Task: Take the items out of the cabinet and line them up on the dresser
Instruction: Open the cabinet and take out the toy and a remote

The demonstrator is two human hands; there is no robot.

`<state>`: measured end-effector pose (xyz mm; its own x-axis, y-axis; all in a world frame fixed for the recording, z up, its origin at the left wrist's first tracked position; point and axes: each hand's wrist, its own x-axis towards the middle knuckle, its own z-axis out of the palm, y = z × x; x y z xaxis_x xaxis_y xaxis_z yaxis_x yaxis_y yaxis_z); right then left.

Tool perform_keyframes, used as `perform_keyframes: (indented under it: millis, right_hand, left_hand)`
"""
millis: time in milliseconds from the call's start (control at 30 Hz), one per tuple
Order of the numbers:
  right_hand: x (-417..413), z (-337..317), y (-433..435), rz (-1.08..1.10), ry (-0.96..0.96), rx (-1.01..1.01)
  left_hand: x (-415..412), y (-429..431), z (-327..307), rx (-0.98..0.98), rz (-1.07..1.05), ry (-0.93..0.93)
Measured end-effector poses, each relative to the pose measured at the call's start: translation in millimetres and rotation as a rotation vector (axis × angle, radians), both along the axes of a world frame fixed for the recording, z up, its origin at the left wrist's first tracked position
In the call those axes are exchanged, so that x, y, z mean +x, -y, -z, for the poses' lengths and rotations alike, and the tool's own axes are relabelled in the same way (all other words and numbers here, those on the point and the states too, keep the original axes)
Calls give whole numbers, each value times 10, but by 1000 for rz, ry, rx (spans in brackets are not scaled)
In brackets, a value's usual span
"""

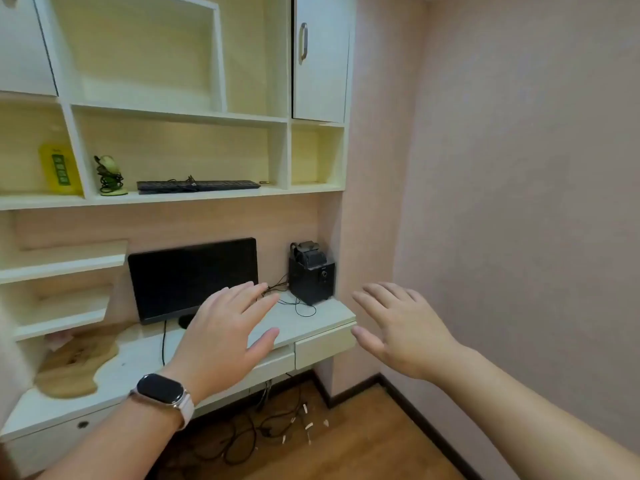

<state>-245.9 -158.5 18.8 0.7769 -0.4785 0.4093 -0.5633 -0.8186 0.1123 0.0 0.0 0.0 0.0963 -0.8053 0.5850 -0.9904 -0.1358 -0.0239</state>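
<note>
**Both hands open and empty in front of the white table**

Far left, shelf compartment of the white open-shelf cabinet (180, 114): a yellow flat package with green squares (59, 169) leans upright. Next compartment to the right: a green-and-cream figurine wound with dark cable (110, 175), then a black computer keyboard (198, 186) lying flat with its cord on top. A closed white cabinet door with a metal handle (320, 57) sits upper right.

Below, on the white table (311, 318): a light wooden irregular-edged board (74, 362) at left, a black flat monitor (194, 277) standing at centre, a black box speaker with dark gear on top (311, 277) in the right corner, thin wires between them.

Left hand (225, 337), dark smartwatch on pale strap (161, 393) at the wrist: palm down, fingers spread flat, holding nothing, hanging over the table's front edge before the monitor.

Right hand (403, 329): likewise flat, fingers loosely spread, empty, in the air just right of the table's corner, touching nothing.

Tangled black cables (242, 434) lie on the wooden floor.
</note>
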Motion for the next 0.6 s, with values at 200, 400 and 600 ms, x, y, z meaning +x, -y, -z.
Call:
perform_keyframes:
  millis: [200,400,600]
  right_hand:
    - [125,214,586,-16,14,5]
    - [164,330,1455,-29,50,30]
    - [115,363,2362,-35,46,68]
  left_hand:
    - [53,631,169,41,9,-14]
    - [92,1440,281,64,-23,-10]
    - [-55,2338,178,88,-43,18]
